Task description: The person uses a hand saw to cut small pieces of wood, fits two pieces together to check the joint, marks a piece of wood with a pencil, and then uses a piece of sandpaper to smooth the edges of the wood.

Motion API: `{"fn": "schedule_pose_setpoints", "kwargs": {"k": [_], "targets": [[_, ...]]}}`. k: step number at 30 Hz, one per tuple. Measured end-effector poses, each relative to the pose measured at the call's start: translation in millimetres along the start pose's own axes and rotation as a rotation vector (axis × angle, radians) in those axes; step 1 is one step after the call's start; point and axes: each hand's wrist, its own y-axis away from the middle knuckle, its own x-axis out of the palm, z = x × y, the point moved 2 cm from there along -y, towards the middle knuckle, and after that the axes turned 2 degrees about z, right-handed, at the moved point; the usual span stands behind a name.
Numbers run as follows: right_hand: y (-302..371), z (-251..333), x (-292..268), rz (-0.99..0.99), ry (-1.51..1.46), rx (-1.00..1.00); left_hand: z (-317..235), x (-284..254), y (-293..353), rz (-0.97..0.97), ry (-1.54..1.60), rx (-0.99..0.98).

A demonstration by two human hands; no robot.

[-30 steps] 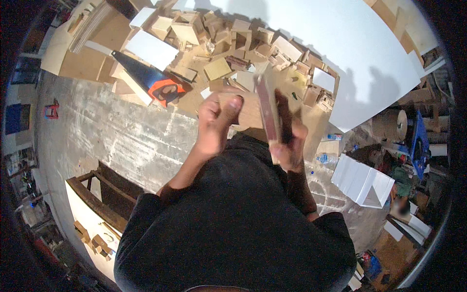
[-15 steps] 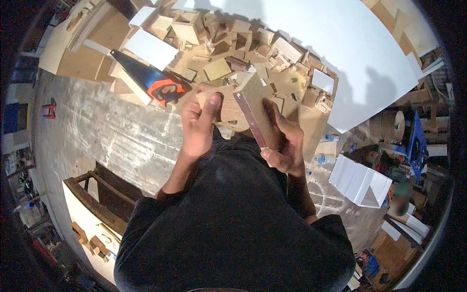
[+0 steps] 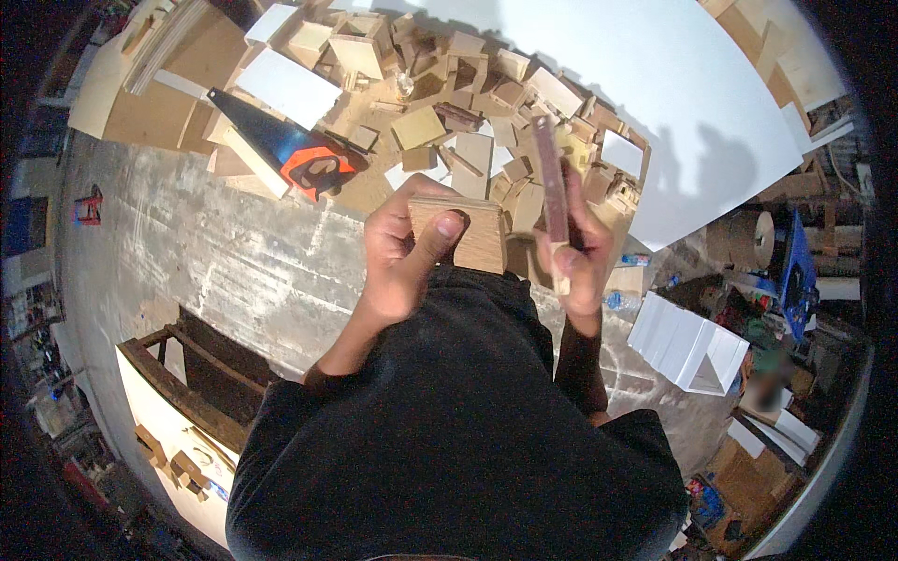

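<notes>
In front of my body, my left hand [image 3: 393, 257] grips a small pale plywood block [image 3: 483, 245], with the thumb on its face and the layered edge turned up. My right hand [image 3: 586, 266] is closed round a flat wooden piece [image 3: 552, 192] with a reddish-brown edge, held almost upright. The two pieces are apart, with a gap between them. Whether the reddish-brown edge is sandpaper or a coating cannot be made out. Most of my right fingers are hidden behind the piece.
Beyond my hands lies a heap of wood offcuts [image 3: 418, 128] beside a large white sheet [image 3: 599, 37]. A handsaw [image 3: 318, 170] with an orange and black handle rests at the left. A white box-like piece [image 3: 687, 341] stands on the floor at right, a dark wooden frame [image 3: 201, 397] at lower left.
The two wooden pieces, close together before, have separated. My right hand has moved right and turned its piece edge-on; my left has tilted the plywood block.
</notes>
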Motion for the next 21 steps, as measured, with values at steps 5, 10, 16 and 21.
{"fn": "schedule_pose_setpoints", "kwargs": {"k": [5, 10, 16, 21], "targets": [[19.5, -3.5, 16.2, 0.02, -0.045, 0.022, 2.7, 2.7, -3.0, 0.017, 0.012, 0.003], [38.0, -13.0, 6.6, 0.082, -0.011, -0.092, 7.8, 9.4, -8.4, 0.024, 0.03, -0.039], [29.0, -3.3, -18.7, 0.126, 0.006, -0.261, -3.1, 18.0, -18.7, 0.152, -0.2, -0.199], [24.6, 1.4, -71.9, 0.289, 0.23, -0.118, -11.0, 33.4, -17.9, 0.219, -0.362, 0.023]]}}
